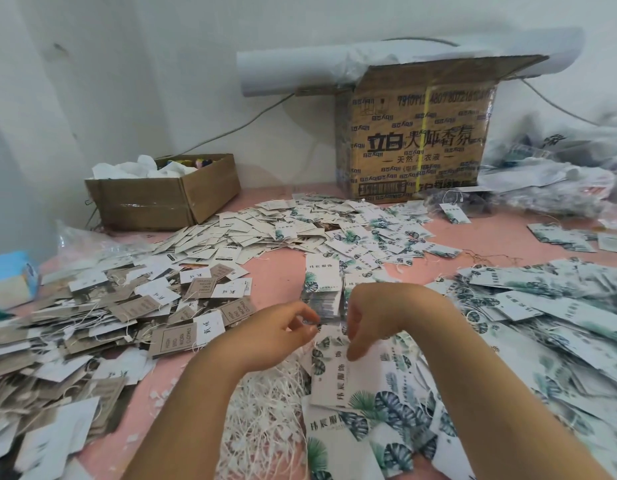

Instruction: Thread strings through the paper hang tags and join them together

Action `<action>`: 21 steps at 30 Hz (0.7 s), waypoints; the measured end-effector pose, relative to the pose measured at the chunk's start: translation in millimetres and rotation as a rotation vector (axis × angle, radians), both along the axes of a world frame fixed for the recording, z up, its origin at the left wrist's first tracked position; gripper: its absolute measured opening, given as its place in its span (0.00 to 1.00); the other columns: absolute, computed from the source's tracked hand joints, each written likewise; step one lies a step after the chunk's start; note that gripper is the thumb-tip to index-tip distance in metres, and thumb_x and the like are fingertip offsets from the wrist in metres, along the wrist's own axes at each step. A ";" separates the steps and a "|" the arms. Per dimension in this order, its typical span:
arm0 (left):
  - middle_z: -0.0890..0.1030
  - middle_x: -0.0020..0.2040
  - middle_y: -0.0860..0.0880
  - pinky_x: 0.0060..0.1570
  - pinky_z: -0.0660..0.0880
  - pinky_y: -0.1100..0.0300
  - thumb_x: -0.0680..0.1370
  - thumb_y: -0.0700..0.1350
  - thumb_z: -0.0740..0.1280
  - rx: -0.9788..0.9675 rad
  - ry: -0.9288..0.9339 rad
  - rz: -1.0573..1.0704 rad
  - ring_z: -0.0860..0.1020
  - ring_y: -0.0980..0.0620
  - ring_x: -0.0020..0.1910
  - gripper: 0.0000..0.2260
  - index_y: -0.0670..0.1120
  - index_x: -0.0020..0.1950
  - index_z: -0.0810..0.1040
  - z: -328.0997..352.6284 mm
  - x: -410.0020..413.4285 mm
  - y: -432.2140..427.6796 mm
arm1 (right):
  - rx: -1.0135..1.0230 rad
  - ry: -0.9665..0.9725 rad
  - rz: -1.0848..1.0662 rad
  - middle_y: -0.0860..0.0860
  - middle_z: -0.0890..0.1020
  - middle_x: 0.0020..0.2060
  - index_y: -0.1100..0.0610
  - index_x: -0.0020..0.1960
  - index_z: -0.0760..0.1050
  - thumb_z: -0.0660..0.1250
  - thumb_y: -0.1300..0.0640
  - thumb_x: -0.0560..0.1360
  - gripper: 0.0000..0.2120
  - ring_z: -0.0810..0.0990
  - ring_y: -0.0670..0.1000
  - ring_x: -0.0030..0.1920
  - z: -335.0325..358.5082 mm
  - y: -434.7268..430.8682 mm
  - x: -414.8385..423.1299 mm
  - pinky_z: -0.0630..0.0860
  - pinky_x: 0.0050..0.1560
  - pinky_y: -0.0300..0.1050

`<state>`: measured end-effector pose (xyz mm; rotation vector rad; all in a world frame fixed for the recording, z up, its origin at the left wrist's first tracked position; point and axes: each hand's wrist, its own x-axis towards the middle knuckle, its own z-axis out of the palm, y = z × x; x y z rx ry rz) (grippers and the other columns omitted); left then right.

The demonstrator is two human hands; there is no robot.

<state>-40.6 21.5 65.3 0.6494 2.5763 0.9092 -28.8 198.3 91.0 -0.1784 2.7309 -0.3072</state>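
The pink desk (279, 268) is almost buried, and that is your main risk: loose tags lie on every side of your working spot. The big cardboard box (414, 143) at the back and the small box (161, 202) at the left are well apart from your hands and pose no trouble.

The leaf-print pile (542, 306) on your right runs right under your right forearm, so a sweep of that arm could push unthreaded tags into the ones in front of you. The brown and white pile (92, 323) lies to your left, near your left elbow, with the same danger.

The heap of strings (265, 403) below your wrists is tangled. Pull 1 strand and you may drag several, or a knot.

The hang tag (334, 379) you are working on hangs just over that heap, between your hands. Your right hand (373, 313) grasps its top edge with the fingers pinched on it. If they cover the hole, the string end will miss. Your left hand (276, 330) has thumb and forefinger pressed together just beside the tag's top. I cannot tell whether a string is between them, as it is too fine to see
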 end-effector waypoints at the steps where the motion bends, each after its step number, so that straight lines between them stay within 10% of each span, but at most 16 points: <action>1: 0.75 0.50 0.57 0.52 0.73 0.58 0.81 0.50 0.59 0.003 0.009 0.004 0.74 0.56 0.51 0.10 0.54 0.62 0.73 -0.1 -0.5 -0.4 | -0.001 0.012 0.008 0.51 0.82 0.51 0.59 0.56 0.79 0.73 0.50 0.68 0.20 0.80 0.51 0.49 1.3 -0.8 1.2 0.78 0.51 0.47; 10: 0.79 0.48 0.54 0.50 0.73 0.56 0.82 0.42 0.56 0.074 0.092 0.130 0.77 0.54 0.49 0.10 0.52 0.56 0.75 -0.8 -5.8 -7.0 | -0.219 -0.046 0.356 0.39 0.75 0.24 0.52 0.51 0.82 0.71 0.56 0.72 0.08 0.71 0.36 0.23 8.0 -41.4 15.0 0.63 0.21 0.26; 21: 0.80 0.49 0.54 0.43 0.69 0.65 0.82 0.42 0.56 0.077 0.098 0.122 0.76 0.56 0.48 0.09 0.55 0.53 0.73 0.1 -6.5 -7.3 | -0.115 -0.016 0.331 0.52 0.81 0.36 0.56 0.56 0.79 0.72 0.56 0.71 0.14 0.76 0.48 0.34 -22.4 -66.8 13.0 0.67 0.29 0.36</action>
